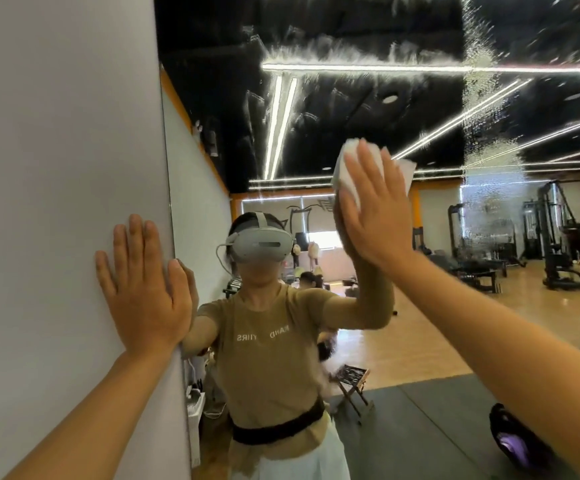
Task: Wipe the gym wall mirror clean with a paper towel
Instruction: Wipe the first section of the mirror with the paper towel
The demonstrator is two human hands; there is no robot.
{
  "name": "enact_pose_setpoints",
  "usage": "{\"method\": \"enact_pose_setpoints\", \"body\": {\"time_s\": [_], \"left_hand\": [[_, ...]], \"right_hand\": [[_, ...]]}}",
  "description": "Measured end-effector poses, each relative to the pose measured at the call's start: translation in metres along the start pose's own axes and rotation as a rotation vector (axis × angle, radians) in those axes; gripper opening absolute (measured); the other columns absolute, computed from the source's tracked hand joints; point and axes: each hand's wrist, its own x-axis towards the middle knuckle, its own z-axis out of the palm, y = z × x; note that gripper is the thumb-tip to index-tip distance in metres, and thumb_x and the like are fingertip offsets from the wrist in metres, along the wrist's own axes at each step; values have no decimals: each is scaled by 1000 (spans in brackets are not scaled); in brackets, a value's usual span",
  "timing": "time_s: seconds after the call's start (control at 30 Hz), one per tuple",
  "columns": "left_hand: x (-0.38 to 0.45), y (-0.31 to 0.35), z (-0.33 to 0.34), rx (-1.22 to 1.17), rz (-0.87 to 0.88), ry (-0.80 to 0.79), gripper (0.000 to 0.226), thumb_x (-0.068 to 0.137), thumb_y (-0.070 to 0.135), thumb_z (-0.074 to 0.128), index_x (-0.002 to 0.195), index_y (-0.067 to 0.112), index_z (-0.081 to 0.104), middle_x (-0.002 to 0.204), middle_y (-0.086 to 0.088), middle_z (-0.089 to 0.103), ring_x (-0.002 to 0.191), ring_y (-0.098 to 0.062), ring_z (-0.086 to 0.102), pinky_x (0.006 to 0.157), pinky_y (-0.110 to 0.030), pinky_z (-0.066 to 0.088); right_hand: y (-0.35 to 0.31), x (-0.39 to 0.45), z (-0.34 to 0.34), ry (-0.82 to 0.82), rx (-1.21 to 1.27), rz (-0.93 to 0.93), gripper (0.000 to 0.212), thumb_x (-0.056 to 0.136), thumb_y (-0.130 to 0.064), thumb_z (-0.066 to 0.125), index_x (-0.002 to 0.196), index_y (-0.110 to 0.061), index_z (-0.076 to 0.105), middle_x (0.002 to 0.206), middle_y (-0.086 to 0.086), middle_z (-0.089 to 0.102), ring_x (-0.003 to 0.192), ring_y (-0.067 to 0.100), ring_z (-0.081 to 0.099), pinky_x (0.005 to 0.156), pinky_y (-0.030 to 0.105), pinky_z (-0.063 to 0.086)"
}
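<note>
While the right hand (373,216) presses a folded white paper towel (350,168) flat against the wall mirror (420,306) with straight, spread fingers, right of center in the frame, the left hand (144,289) lies open and flat on the white wall (56,168) at the left, just beside the mirror's edge. Wet spray streaks (479,116) run down the glass in the upper right. Reflected in the mirror are the person's headset (260,245), tan shirt (271,355) and gym machines (558,237) at the far right.
</note>
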Motion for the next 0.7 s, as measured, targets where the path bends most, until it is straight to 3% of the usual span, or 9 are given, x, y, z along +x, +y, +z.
{"method": "enact_pose_setpoints", "body": {"time_s": [0.1, 0.17, 0.33, 0.5, 0.7], "left_hand": [[0, 0, 0, -6, 3, 19, 60, 103, 33, 23, 157, 5, 23, 165, -12, 21, 153, -29, 15, 124, -49, 4], [1, 1, 0, -4, 2, 21, 60, 103, 32, 23, 156, 5, 23, 165, -12, 21, 153, -28, 14, 124, -49, 4], [1, 2, 0, 3, -12, 15, 61, 102, 31, 23, 157, 5, 23, 165, -11, 21, 154, -27, 13, 124, -49, 5], [1, 1, -1, 45, -18, -11, 60, 102, 30, 22, 158, 6, 17, 166, -9, 17, 154, -25, 12, 124, -52, 7], [1, 10, -6, 154, -68, -89, 60, 104, 32, 18, 158, 7, 17, 167, -10, 16, 154, -27, 12, 123, -50, 7]], "right_hand": [[9, 58, -11, 11, 37, 130, 58, 104, -42, 23, 157, -19, 27, 166, 5, 18, 154, 31, 7, 124, 44, 4], [12, 63, -14, 13, 36, 120, 57, 105, -41, 25, 158, -19, 25, 166, 4, 16, 154, 31, 6, 123, 42, 3], [27, -21, -7, 50, -15, 4, 53, 107, -37, 29, 155, -14, 31, 163, 10, 25, 151, 34, 16, 121, 54, 20], [48, -119, -8, -7, -17, -87, 55, 108, -39, 25, 153, -9, 34, 164, 12, 24, 152, 35, 15, 119, 60, 21], [62, -96, -12, -43, -3, -179, 57, 107, -42, 26, 154, -12, 33, 163, 12, 26, 152, 35, 17, 119, 57, 22]]}}
